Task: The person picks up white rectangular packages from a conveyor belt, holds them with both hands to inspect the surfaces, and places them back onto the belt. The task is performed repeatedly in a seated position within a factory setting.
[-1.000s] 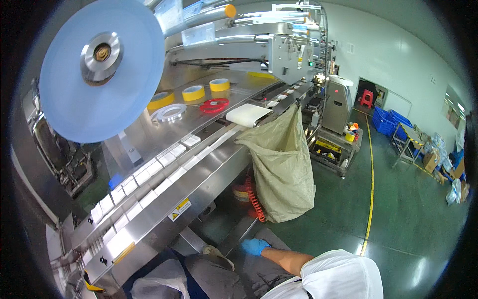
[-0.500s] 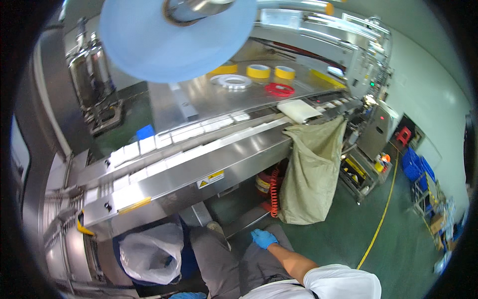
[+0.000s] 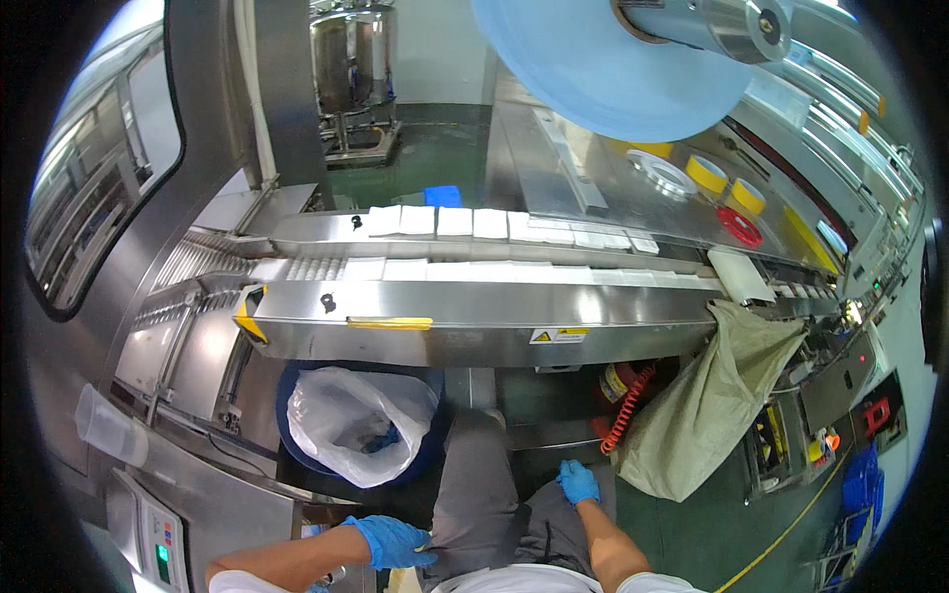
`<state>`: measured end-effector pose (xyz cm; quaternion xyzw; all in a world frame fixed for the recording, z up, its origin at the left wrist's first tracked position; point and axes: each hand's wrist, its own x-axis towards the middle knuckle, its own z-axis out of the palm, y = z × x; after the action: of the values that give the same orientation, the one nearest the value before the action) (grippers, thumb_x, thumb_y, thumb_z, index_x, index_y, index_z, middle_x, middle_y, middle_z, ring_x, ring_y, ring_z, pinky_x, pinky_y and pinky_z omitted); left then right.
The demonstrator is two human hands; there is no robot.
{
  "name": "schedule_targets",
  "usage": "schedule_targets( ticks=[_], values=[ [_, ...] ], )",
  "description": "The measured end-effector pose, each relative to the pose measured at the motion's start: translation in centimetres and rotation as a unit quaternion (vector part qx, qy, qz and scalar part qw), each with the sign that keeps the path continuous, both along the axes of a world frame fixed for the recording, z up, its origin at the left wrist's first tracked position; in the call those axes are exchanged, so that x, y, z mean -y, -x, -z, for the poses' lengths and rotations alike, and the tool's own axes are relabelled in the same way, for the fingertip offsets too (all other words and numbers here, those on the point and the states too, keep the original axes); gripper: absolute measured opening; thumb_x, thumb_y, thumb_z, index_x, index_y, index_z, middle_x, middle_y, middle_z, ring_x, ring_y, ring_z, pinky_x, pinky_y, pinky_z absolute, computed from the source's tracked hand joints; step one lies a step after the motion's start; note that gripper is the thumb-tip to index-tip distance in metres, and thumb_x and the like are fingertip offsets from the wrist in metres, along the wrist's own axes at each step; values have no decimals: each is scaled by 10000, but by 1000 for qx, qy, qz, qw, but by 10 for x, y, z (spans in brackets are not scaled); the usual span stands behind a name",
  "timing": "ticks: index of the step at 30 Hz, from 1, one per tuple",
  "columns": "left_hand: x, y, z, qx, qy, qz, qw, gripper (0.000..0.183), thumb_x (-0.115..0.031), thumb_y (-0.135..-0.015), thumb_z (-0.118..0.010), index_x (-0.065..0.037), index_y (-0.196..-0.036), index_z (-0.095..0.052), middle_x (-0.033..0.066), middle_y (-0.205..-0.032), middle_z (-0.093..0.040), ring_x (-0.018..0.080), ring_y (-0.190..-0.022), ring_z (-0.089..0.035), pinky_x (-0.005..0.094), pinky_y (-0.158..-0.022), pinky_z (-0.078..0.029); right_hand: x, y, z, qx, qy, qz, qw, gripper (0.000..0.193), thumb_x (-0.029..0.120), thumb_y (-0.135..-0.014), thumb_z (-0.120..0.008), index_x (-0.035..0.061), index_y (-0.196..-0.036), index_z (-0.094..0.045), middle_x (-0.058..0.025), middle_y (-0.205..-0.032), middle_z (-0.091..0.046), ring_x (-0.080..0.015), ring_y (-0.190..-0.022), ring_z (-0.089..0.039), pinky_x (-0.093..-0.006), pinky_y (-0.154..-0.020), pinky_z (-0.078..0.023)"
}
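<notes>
One blue-gloved left hand (image 3: 393, 542) was held loosely uncurled beside grey-trousered left leg (image 3: 474, 499) | blue-gloved right hand (image 3: 578, 482) was rested on right thigh (image 3: 544, 519), closure could not be told | round blue bin (image 3: 431, 450), white-plastic-lined, was seen ahead of left hand

The head-worn fisheye camera looks down and forward over the lap (image 3: 484, 524) to the conveyor (image 3: 474, 340). The lap is close, the tank (image 3: 351, 64) far off.

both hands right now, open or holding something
Left blue-gloved hand: loosely open, nothing visibly held.
Right blue-gloved hand: curled on grey fabric trousers, cannot tell if holding anything.
</notes>
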<state>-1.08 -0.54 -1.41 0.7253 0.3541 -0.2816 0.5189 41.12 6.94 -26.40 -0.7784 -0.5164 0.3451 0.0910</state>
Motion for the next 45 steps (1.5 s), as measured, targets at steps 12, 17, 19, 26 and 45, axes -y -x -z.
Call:
schedule_targets(
  ticks=[12, 17, 19, 26, 45],
  values=[
    [5, 4, 19, 3, -21, -21, 1000, 703, -634, -944, -401, -63, -1325, -549, 205, -1298, -595, 399, -1186, -564, 459, -1026, -432, -2, -6, 25, -3, -31, 5, 1000, 411, 465, -963, -437, 109, -1026, -632, -222, -1000, -678, -465, -967, -618, -537, -851, -490],
    [2, 2, 15, 0, -9, -15, 1000, 706, -637, -943, -403, -61, -1322, -553, 205, -1316, -583, 397, -1200, -556, 455, -1039, -424, -1, -9, 30, 13, -33, 6, 999, 408, 467, -961, -441, 111, -1018, -633, -213, -964, -685, -456, -949, -628, -537, -844, -493],
    [-2, 0, 10, -7, 6, -16, 1000, 710, -639, -942, -402, -58, -1320, -555, 207, -1320, -580, 397, -1201, -555, 454, -1040, -423, -3, -8, 27, 12, -33, 9, 999, 412, 471, -959, -440, 111, -1019, -632, -216, -956, -685, -456, -941, -631, -540, -841, -495],
    [-2, 0, 7, -42, 23, 10, 999, 729, -617, -959, -361, -86, -1455, -415, 162, -1457, -463, 358, -1330, -448, 421, -1143, -320, -6, -7, 35, 12, -46, 3, 999, 422, 476, -958, -435, 110, -1035, -630, -219, -970, -683, -459, -947, -629, -545, -851, -497],
    [-6, -3, 11, -58, 34, 8, 998, 757, -663, -944, -369, -80, -1417, -470, 171, -1373, -550, 378, -1243, -536, 476, -1069, -398, -5, -3, 27, 13, -50, 20, 998, 417, 463, -962, -474, 85, -988, -649, -111, -859, -724, -301, -817, -694, -417, -769, -526]
  ],
)
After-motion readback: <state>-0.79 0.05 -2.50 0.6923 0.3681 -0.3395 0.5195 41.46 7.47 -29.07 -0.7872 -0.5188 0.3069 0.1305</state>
